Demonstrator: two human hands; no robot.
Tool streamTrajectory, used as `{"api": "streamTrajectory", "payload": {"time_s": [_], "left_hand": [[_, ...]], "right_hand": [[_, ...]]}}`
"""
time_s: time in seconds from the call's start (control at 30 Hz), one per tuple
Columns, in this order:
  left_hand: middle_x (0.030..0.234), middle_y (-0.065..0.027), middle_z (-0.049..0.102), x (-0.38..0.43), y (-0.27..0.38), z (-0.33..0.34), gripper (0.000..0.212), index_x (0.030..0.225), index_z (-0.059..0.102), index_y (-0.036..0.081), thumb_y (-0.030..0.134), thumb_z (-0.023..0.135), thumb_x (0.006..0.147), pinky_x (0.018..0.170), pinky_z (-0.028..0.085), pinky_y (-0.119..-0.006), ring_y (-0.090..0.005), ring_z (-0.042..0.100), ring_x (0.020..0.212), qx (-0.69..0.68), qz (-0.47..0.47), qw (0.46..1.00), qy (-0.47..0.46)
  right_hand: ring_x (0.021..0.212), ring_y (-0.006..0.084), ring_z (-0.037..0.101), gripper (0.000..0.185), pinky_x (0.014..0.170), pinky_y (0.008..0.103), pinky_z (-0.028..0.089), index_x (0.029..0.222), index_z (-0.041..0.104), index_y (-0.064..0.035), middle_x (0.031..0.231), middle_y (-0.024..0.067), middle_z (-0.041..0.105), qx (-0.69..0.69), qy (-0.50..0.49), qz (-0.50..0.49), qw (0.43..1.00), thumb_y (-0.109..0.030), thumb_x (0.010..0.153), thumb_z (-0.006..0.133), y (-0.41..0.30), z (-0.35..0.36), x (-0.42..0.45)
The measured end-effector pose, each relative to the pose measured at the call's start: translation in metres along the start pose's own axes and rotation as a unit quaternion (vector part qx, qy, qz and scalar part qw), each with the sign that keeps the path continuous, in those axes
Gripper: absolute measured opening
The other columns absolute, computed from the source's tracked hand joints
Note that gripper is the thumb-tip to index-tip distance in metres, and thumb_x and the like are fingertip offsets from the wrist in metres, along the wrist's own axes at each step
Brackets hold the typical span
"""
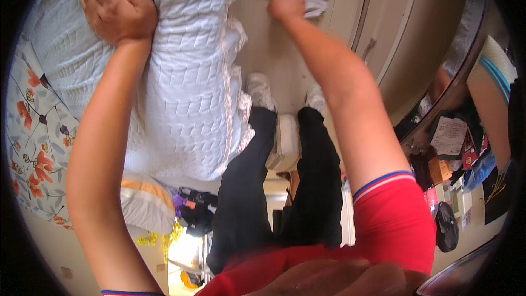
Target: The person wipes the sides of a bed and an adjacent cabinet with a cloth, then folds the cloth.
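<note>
My left hand rests on a white quilted bedspread with a ruffled, lacy edge. Its fingers curl down into the fabric, and whether they pinch any of it is hidden. Out over the floor, my right hand is closed on a greyish cloth. Part of that cloth hangs out to the right of the hand, and its far end meets the top of the picture. The right hand looks slightly blurred.
A pale cabinet with drawers stands on the right. Behind it, a dark-edged tabletop holds papers, a black computer mouse and several small items. Floral fabric lies at far left. My white shoes stand beside the bed.
</note>
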State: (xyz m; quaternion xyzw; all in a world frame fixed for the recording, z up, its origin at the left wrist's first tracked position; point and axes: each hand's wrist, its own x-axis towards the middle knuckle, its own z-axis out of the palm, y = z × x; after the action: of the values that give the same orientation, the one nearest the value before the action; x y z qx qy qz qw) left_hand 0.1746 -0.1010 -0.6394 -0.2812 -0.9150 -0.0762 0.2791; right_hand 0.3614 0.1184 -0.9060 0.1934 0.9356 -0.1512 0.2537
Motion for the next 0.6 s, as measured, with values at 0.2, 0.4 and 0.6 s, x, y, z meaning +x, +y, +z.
{"api": "streamTrajectory", "payload": {"time_s": [0.2, 0.4, 0.6], "left_hand": [[0.132, -0.0298, 0.052, -0.007, -0.003, -0.01, 0.057, 0.13, 0.05, -0.006, 0.021, 0.048, 0.08, 0.108, 0.037, -0.05, -0.0452, 0.049, 0.122, 0.006, -0.013, 1.0, -0.019], [0.13, -0.0258, 0.054, -0.002, -0.004, -0.002, 0.059, 0.129, 0.05, -0.004, 0.024, 0.05, 0.076, 0.104, 0.04, -0.051, -0.0446, 0.051, 0.118, 0.016, -0.009, 1.0, -0.018], [0.131, -0.0261, 0.054, 0.003, -0.001, -0.005, 0.057, 0.129, 0.051, -0.003, 0.023, 0.049, 0.078, 0.104, 0.04, -0.051, -0.0448, 0.051, 0.119, 0.011, -0.014, 1.0, -0.011]], "right_hand": [[0.141, 0.0322, 0.037, 0.061, 0.113, 0.0473, 0.03, 0.15, 0.036, -0.0141, 0.149, 0.0196, 0.042, -0.079, -0.031, -0.004, 0.996, -0.026, 0.092, 0.048, 0.025, -0.013, -0.026], [0.116, 0.0354, 0.06, 0.08, 0.1, 0.0464, 0.046, 0.158, 0.014, -0.023, 0.131, 0.0213, 0.059, 0.014, -0.172, 0.27, 0.947, -0.032, 0.089, 0.053, 0.157, -0.053, -0.053], [0.112, 0.0395, 0.062, 0.086, 0.096, 0.0465, 0.049, 0.158, 0.009, -0.0248, 0.125, 0.0239, 0.062, 0.088, -0.195, 0.292, 0.932, -0.032, 0.085, 0.054, 0.126, -0.033, -0.1]]}}
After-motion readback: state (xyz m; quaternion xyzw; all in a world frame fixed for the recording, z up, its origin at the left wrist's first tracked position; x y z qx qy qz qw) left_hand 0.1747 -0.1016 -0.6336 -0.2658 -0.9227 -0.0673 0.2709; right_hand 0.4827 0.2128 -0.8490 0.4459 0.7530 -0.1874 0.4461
